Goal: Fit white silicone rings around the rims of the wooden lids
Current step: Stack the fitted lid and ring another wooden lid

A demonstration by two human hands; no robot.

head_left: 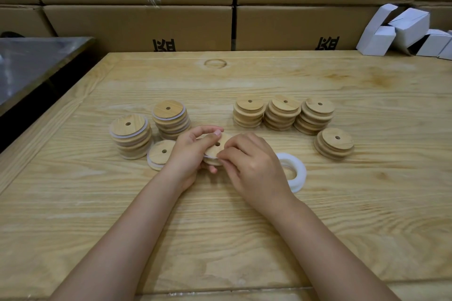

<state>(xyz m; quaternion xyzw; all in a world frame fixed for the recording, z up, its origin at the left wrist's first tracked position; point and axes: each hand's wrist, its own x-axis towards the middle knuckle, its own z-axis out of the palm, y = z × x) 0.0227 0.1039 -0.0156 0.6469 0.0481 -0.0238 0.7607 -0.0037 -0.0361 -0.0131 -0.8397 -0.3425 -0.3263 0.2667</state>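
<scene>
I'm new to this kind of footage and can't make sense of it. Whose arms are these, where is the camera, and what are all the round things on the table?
There is no machine here: a person works with bare hands, and the single camera sits on their head, looking forward and down.

The left hand holds a wooden lid with a small centre hole, while the right hand works a white silicone ring around its rim.

On the wooden table, the stacks of ringed lids on the left show white edges, so they look finished. The stacks of bare lids on the right show none. A pile of spare silicone rings lies beside the right hand.

Behind the table stand cardboard boxes, with small white cartons far right.
</scene>
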